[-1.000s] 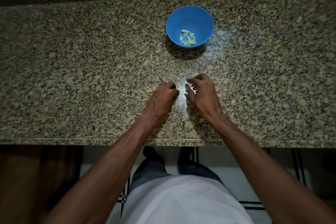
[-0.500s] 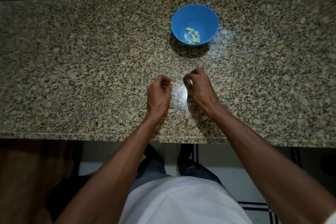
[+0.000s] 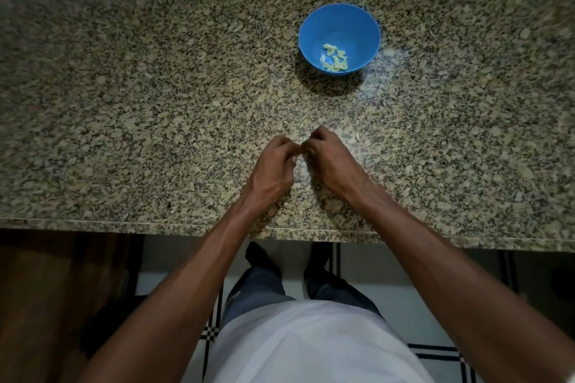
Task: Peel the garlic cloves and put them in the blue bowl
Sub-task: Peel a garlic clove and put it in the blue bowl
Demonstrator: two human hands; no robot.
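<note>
We found both hands, left (image 3: 273,171) and right (image 3: 334,162), fingertips meeting, grip contents indiscernible, on the speckled granite bench (image 3: 140,121); round blue plastic bowl (image 3: 357,25) at one o'clock held peeled garlic cloves (image 3: 335,58).

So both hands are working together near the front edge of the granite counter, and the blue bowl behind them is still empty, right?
Not quite. The head view shows the blue bowl already holds several pale peeled cloves. The rest stands: the left hand and right hand meet fingertip to fingertip near the front edge of the granite counter, with the bowl behind them.
</note>
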